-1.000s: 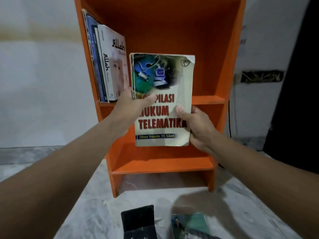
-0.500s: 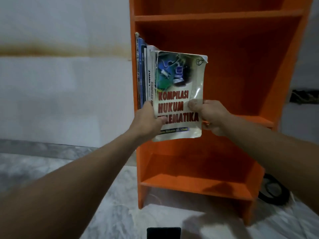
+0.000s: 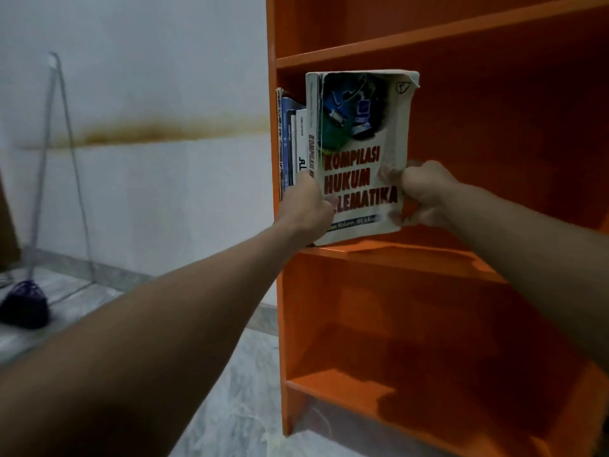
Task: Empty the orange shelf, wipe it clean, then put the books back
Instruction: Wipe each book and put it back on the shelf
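Two bare hands holding white paperback (image 3: 362, 136) upright at middle board of orange shelf (image 3: 428, 255). Several books (image 3: 290, 150) standing against shelf's left wall. Left hand (image 3: 308, 206) gripping paperback's spine side, just beside them. Paperback's cover facing out, lower edge at board's front edge. Right hand (image 3: 428, 192) pinching cover's right edge, fingers curled.

- Orange shelf (image 3: 412, 255): tall open unit standing on the floor, divided by several horizontal boards.
- Paperback (image 3: 359, 153): worn white cover with the red title "Kompilasi Hukum Telematika", a blue-green picture and a torn upper corner. It stands upright with its bottom edge at the middle board, the left hand (image 3: 306, 206) gripping the spine side and the right hand (image 3: 425, 192) the open edge.
- Shelved books (image 3: 290, 143): thin blue and white spines, upright against the left side wall, just beside the paperback.
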A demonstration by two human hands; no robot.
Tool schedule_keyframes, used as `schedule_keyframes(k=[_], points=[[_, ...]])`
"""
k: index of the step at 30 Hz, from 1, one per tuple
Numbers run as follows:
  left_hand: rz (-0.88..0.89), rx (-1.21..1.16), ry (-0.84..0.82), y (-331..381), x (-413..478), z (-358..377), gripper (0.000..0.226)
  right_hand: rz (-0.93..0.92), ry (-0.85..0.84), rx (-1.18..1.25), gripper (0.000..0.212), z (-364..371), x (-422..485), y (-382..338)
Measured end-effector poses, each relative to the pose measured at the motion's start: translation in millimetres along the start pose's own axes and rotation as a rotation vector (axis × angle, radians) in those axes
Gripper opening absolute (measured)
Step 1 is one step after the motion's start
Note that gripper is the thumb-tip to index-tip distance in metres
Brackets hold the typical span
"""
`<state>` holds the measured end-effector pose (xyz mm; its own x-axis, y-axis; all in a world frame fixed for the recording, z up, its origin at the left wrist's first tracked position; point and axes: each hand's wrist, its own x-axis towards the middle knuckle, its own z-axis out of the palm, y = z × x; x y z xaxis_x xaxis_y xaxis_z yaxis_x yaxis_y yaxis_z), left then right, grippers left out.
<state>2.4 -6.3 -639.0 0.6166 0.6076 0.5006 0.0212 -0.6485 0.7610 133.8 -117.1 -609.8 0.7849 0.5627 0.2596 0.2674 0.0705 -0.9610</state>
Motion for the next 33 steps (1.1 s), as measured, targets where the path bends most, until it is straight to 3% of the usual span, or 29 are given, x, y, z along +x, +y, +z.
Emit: schedule_keyframes(k=[5,13,20,23,27,33], points=[[-0.046,0.059,0.056,-5.7,17.0,20.9,0.03,0.032,-0.037,-0.006,0.013,-1.2,34.6,11.7],[-0.093,0.135,0.157,-38.5,34.3,32.4,0.031,0.159,-0.089,0.08,0.039,18.7,83.0,50.5],[-0.134,0.24,0.353,-53.4,30.5,49.8,0.049,0.087,-0.074,0.07,0.028,51.9,102.1,63.1],[-0.14,0.243,0.37,-54.0,32.3,48.5,0.05,0.038,-0.067,0.078,0.026,61.5,102.8,67.3],[-0.13,0.3,0.32,-52.3,31.5,46.8,0.034,0.005,-0.047,0.08,0.035,65.5,98.5,72.0],[-0.113,0.325,0.278,-54.5,23.7,44.1,0.027,0.025,-0.058,0.043,0.026,62.2,91.7,76.3]])
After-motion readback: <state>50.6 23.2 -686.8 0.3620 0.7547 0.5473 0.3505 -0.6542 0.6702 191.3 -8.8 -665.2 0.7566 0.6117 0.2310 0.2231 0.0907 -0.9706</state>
